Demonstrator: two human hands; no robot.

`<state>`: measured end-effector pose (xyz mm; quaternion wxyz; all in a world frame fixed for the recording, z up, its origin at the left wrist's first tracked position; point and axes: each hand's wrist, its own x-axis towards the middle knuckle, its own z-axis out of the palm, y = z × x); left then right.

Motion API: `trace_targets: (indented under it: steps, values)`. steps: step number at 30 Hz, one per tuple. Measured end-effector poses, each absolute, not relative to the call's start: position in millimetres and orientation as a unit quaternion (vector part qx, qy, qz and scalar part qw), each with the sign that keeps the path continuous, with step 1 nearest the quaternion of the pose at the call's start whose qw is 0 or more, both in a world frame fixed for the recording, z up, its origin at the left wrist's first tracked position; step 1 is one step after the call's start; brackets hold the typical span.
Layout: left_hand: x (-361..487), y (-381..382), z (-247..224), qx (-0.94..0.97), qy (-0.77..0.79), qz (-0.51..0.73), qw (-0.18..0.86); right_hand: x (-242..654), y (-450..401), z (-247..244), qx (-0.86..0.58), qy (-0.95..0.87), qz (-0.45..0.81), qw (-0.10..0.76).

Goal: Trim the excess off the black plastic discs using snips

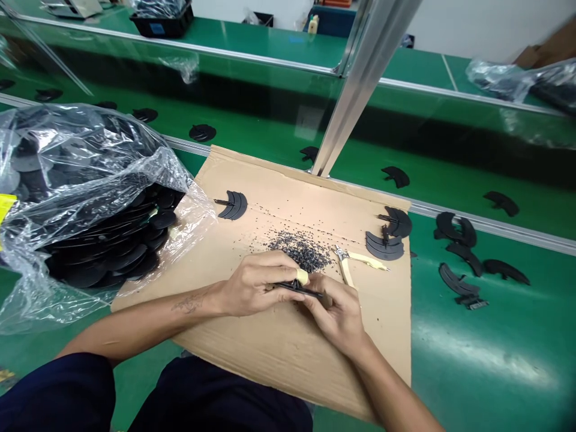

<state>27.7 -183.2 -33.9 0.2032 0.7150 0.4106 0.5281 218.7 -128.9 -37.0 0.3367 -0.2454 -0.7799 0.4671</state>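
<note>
Between my two hands I hold a thin black plastic part, seen nearly edge-on above the cardboard sheet. My left hand is closed on its left side, with a pale yellow cover on one fingertip. The fingers of my right hand pinch its right end. Just beyond my hands lies a pile of small black plastic bits. Nippers with cream handles rest to the right of the pile. A curved black part lies at the cardboard's left, and two more curved parts lie at its right.
A clear plastic bag full of black discs stands at left. Several curved black pieces lie on the green table at right. A metal post rises behind the cardboard. More parts lie on the green strip beyond.
</note>
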Motion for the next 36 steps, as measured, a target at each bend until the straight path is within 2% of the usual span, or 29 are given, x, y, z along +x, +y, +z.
trace_targets:
  steps: [5, 10, 13, 16, 19, 21, 25, 28, 31, 36]
  values:
    - [27, -182, -30, 0.723, 0.392, 0.504, 0.262, 218, -128, -35, -0.262, -0.752, 0.492, 0.351]
    - [20, -181, -29, 0.644, 0.394, 0.511, 0.41, 221, -123, -33, -0.302, -0.716, 0.527, 0.344]
    - [17, -180, -32, 0.625, 0.393, 0.519, 0.43, 222, -120, -34, -0.299, -0.715, 0.542, 0.324]
    - [18, -180, -34, 0.639, 0.38, 0.525, 0.415, 221, -119, -34, -0.294, -0.723, 0.538, 0.318]
    - [20, -180, -34, 0.674, 0.392, 0.526, 0.34, 225, -112, -30, -0.267, -0.777, 0.488, 0.294]
    - [20, -180, -34, 0.689, 0.41, 0.528, 0.28, 233, -102, -27, -0.267, -0.839, 0.397, 0.258]
    - [18, -178, -36, 0.694, 0.433, 0.538, 0.202, 257, -77, -27, -0.37, -0.904, 0.141, 0.162]
    - [16, -177, -38, 0.697, 0.441, 0.539, 0.171, 269, -68, -32, -0.41, -0.905, 0.052, 0.095]
    - [15, -176, -38, 0.697, 0.449, 0.536, 0.161, 269, -71, -31, -0.423, -0.898, 0.061, 0.102]
    - [14, -176, -38, 0.677, 0.468, 0.534, 0.195, 251, -86, -17, -0.353, -0.881, 0.229, 0.215]
